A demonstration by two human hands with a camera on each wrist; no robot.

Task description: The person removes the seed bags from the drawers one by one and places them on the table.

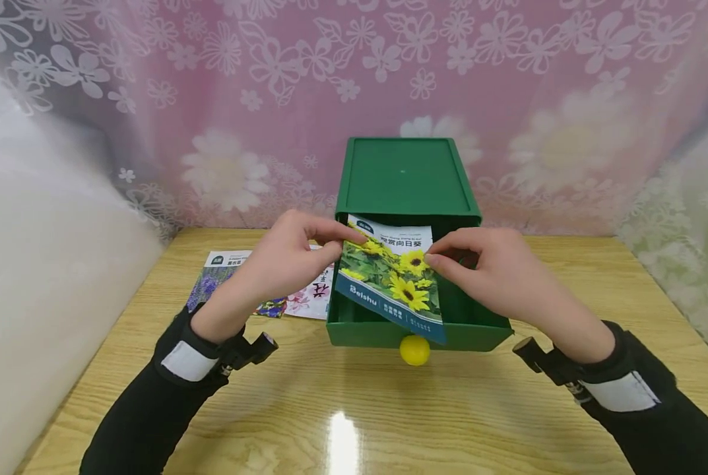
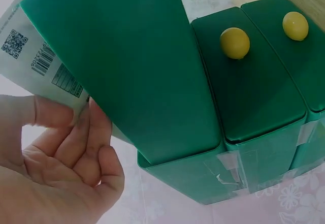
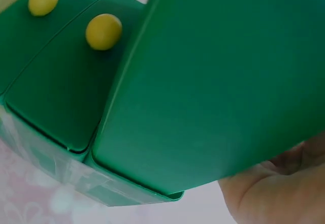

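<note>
Sunflower packet (image 1: pixel 389 270), printed with yellow blooms among green leaves and a blue band marked "Beishu", is held at a slant over the pulled-out top drawer (image 1: pixel 354 335) of a green cabinet (image 1: pixel 404 178). Its white end lies toward the cabinet's opening, while a corner of the blue band reaches across the drawer's front, just beside a yellow knob (image 1: pixel 415 350); whether the packet touches the drawer there cannot be told. The left hand (image 1: pixel 288 257) has its grip on the packet's left edge, a pinch between thumb and fingers; the left wrist view shows the packet's pale back with a QR code and barcode. The right hand (image 1: pixel 496 270) pinches the opposite edge with thumb and finger, though the right wrist view hides that contact behind the drawer. Below the top drawer, the left wrist view shows a middle drawer (image 2: pixel 249 92) and a lower drawer (image 2: pixel 299 71), both pushed in, each with a yellow knob. On the wood-grained counter (image 1: pixel 282 409), left of the cabinet, lie a lavender packet (image 1: pixel 205 289) and a pink-flowered packet (image 1: pixel 306 305), partly covered by the left arm. A pink floral cloth (image 1: pixel 330 112) hangs behind.
</note>
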